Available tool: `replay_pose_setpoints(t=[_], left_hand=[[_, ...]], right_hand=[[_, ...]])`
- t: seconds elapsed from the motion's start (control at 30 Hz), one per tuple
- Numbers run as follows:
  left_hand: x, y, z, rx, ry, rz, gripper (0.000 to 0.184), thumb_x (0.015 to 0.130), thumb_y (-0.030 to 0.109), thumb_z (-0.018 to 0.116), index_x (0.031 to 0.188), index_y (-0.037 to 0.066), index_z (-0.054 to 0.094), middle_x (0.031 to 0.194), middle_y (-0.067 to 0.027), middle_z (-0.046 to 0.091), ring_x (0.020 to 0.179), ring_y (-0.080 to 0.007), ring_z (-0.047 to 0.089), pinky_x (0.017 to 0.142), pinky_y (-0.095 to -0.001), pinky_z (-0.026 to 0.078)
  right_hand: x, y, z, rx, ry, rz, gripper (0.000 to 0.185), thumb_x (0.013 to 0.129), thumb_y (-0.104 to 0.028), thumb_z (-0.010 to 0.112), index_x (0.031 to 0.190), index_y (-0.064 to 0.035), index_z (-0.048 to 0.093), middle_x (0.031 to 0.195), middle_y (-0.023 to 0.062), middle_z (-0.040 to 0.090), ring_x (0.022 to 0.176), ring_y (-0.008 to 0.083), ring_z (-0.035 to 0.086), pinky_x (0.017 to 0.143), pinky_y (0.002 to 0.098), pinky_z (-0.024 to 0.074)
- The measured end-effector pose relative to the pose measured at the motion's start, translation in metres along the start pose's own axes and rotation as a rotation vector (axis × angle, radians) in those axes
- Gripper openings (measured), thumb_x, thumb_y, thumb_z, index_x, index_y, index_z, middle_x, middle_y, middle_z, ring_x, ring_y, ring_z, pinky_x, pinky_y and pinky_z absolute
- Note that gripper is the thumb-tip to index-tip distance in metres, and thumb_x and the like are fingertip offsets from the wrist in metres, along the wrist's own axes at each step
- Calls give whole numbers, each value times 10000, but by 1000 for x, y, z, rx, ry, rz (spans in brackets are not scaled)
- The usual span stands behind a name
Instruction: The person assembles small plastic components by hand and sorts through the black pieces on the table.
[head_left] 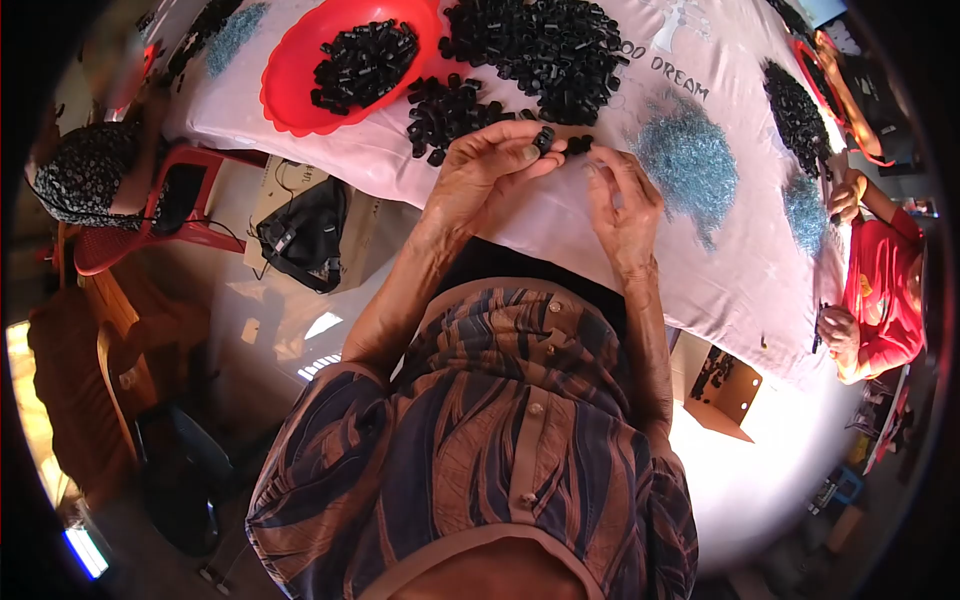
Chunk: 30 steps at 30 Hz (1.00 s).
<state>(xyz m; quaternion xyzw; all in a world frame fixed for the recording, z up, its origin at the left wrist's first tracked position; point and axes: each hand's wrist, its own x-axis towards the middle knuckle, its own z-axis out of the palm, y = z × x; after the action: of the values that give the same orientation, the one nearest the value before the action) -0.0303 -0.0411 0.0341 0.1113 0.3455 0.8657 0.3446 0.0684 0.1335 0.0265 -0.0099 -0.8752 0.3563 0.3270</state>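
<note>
My left hand (484, 172) pinches a small black plastic piece (544, 140) between thumb and fingers at the near edge of the cloth-covered table. Close by on the right, my right hand (626, 208) has its thumb and fingers drawn together. Whatever lies between those fingertips is too small to make out. Another black piece (578, 146) sits between the two hands, by the right fingertips; whether they touch it I cannot tell. Beyond my hands lies a big heap of black plastic pieces (540, 60). Thin bluish, shiny bits form a pile (686, 160) to the right.
A red basin (285, 100) with black pieces stands on the pink cloth (740, 290). At the right edge a person in a red shirt (885, 295) works beside more piles. A red chair (195, 190), a black bag (305, 235) and a cardboard box (722, 390) are below table level.
</note>
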Motion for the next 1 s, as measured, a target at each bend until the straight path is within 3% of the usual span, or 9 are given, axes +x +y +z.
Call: replay_pose_setpoints(t=[0.17,0.27,0.4,0.43,0.47,0.63,0.77,1.0], left_hand=[[-3,-8,6,20,-4,-28,233,917,-13,578,1144,-34,628,1105,-226,666,1040,-303,664,965,-364,534],[-3,-18,5,118,17,-96,253,903,-15,587,1153,-34,623,1108,-183,670,1052,-289,661,963,-360,529],[-6,-24,17,91,-17,-113,263,887,-23,597,1149,-34,622,1099,-165,672,1048,-287,662,961,-370,527],[-6,-26,19,66,2,-116,252,871,-41,604,1121,-37,640,1061,-139,676,996,-253,669,924,-345,536],[-7,-26,22,41,21,-119,243,855,-59,612,1093,-40,657,1022,-113,680,945,-220,675,887,-320,544],[-9,-23,32,16,10,-166,227,864,-40,621,1089,-59,647,1029,-128,679,957,-217,668,878,-319,547],[-6,-24,32,45,-14,-150,216,888,18,632,1092,-52,644,1048,-136,677,966,-211,661,872,-320,553],[-2,-22,34,-62,-11,-250,222,892,45,640,1095,-45,633,1066,-142,670,968,-226,668,882,-345,557]], right_hand=[[7,-14,-8,119,-13,63,354,816,-5,694,1164,-19,630,1070,118,667,805,197,656,674,315,551],[12,-29,-8,101,-37,-20,459,779,-18,731,1219,-38,603,1137,114,641,868,202,639,732,323,550],[15,-32,-7,-12,-106,-161,603,700,-24,768,1266,-52,562,1171,132,611,934,277,621,778,362,542],[15,-31,-7,-48,-129,-183,628,680,-24,772,1269,-54,555,1166,140,608,937,304,615,786,376,540],[14,-29,-6,-52,-128,-179,628,680,-24,772,1269,-54,555,1166,140,608,937,304,615,786,376,540],[11,-24,-10,16,-120,-84,591,672,-37,774,1226,-43,567,1129,146,618,991,339,610,810,396,534],[15,-20,-17,-16,-127,-191,526,681,-48,782,1175,-33,602,1082,149,632,972,347,619,799,400,537],[18,-16,-25,102,-99,-138,455,702,-47,793,1130,-30,639,1034,134,653,814,254,657,623,321,574]])
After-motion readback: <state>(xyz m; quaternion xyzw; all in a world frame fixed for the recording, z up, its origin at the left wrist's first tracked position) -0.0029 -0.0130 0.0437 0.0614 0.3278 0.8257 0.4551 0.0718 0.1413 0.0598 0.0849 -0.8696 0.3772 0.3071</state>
